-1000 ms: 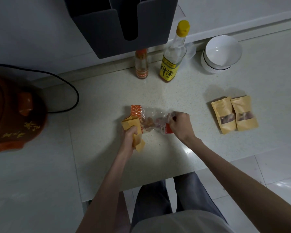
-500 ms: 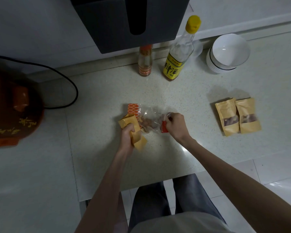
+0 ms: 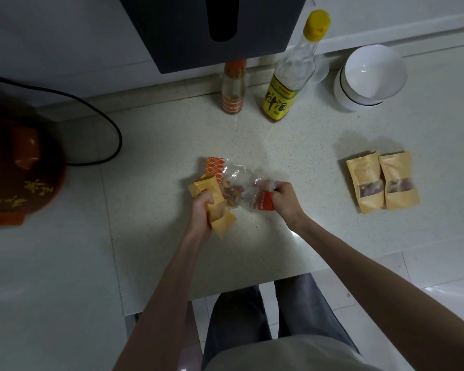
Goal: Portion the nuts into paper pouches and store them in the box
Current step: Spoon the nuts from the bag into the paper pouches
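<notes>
My left hand [image 3: 202,210] grips a tan paper pouch [image 3: 221,222] at the middle of the counter, its mouth pointing up and left. My right hand [image 3: 285,200] pinches the red end of a clear plastic nut bag [image 3: 239,180] with an orange patterned edge. Brown nuts show inside the bag beside the pouch's mouth. Two filled tan pouches [image 3: 382,182] with clear windows lie side by side on the counter at the right. A dark box [image 3: 214,30] hangs on the wall at the top.
At the back stand a small orange-labelled bottle [image 3: 233,88], a tall yellow-capped bottle [image 3: 289,76] and stacked white bowls [image 3: 370,76]. A brown cooker [image 3: 16,167] with a black cord [image 3: 110,121] sits at the left. The counter edge [image 3: 252,285] runs just above my legs.
The hands, pouch and nut bag hold almost the same position. The camera has shifted slightly, so the counter items sit a little further right in view.
</notes>
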`<state>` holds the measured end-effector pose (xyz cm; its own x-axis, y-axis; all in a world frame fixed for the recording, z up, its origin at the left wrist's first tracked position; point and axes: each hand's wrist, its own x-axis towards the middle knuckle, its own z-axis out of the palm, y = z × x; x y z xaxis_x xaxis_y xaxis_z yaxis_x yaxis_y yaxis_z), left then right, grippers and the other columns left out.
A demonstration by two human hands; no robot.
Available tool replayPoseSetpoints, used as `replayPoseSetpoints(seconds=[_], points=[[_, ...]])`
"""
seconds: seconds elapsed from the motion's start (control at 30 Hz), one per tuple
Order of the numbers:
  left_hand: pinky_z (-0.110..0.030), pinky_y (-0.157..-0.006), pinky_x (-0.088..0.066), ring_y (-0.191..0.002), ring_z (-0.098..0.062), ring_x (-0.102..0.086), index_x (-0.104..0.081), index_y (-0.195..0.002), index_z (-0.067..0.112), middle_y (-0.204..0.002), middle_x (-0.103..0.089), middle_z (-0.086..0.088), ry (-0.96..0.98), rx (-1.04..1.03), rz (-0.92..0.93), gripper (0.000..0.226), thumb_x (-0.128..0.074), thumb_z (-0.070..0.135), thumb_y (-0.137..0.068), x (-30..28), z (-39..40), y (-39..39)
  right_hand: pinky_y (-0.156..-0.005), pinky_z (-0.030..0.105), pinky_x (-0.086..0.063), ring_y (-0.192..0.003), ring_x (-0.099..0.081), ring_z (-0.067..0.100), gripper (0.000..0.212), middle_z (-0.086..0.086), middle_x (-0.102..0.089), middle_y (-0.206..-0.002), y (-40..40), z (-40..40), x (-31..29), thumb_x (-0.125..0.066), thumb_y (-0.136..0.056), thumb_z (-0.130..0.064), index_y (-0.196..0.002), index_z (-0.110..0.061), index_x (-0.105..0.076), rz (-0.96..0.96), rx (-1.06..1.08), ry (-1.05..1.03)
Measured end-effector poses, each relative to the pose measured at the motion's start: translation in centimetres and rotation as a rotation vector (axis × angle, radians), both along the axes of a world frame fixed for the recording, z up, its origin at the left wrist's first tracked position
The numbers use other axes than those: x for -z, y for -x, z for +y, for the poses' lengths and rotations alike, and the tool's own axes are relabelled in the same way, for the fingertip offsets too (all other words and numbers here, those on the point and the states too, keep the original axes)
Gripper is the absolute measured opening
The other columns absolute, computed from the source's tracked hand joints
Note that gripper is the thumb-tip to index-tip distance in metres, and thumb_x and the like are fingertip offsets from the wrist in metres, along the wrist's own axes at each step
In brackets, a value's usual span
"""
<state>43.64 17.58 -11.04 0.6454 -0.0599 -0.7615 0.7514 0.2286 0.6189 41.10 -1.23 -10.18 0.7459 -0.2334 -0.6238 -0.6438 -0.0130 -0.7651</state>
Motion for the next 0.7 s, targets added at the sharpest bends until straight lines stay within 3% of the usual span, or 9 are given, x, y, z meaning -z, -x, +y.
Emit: replayPoseSetpoints(seconds=[0.1,0.2,0.33,0.47,0.7], points=[[-0.023,-0.054,-0.046,-0.055,-0.011,-0.053,-0.052,-0.071,0.016,-0.063,-0.054,0.003,0.002,0.006,0.016,0.015,-0.049,0.018,-0.056,-0.07,0.14,0.04,-0.071,0.037,-0.057,-0.073,-0.068,0.027,0.022,0.024,-0.07,-0.085,-0.08,0.18,0.1,-0.056,-0.092,-0.01,-0.09,0.006,-0.07,0.045,0.073,-0.101],[-0.026,-0.056,-0.043,-0.057,-0.014,-0.049,-0.05,-0.07,0.016,-0.066,-0.05,0.0,0.034,-0.008,0.024,0.015,-0.049,0.016,-0.054,-0.2,0.04,0.03,-0.058,0.026,-0.054,-0.059,-0.066,0.015,0.022,0.013,-0.067,-0.072,-0.34,0.22,0.0,-0.06,-0.092,-0.015,-0.088,0.004,-0.07,0.05,0.136,-0.154],[-0.022,-0.054,-0.047,-0.057,-0.012,-0.054,-0.059,-0.07,0.014,-0.065,-0.059,0.001,0.05,0.007,-0.01,0.019,-0.046,0.015,-0.055,-0.24,-0.03,-0.07,-0.067,0.034,-0.056,-0.065,-0.065,0.021,0.023,0.015,-0.068,-0.079,-0.11,0.57,0.29,-0.057,-0.094,-0.012,-0.1,0.006,-0.068,0.037,0.121,-0.176],[-0.019,-0.053,-0.049,-0.056,-0.007,-0.059,-0.068,-0.065,0.019,-0.064,-0.065,0.005,0.085,0.031,-0.046,0.025,-0.045,0.014,-0.059,-0.51,0.27,-0.13,-0.058,0.026,-0.055,-0.065,-0.068,0.014,0.025,0.012,-0.071,-0.09,0.0,0.61,0.4,-0.053,-0.095,-0.009,-0.108,0.009,-0.065,0.033,0.14,-0.282],[-0.028,-0.061,-0.041,-0.06,-0.017,-0.048,-0.052,-0.071,0.014,-0.067,-0.05,-0.002,0.049,-0.021,0.031,0.018,-0.047,0.015,-0.054,-0.53,0.27,-0.22,-0.048,0.022,-0.052,-0.051,-0.063,0.011,0.021,0.001,-0.073,-0.067,0.01,0.35,0.27,-0.055,-0.092,-0.008,-0.081,-0.009,-0.074,-0.036,0.161,-0.375]])
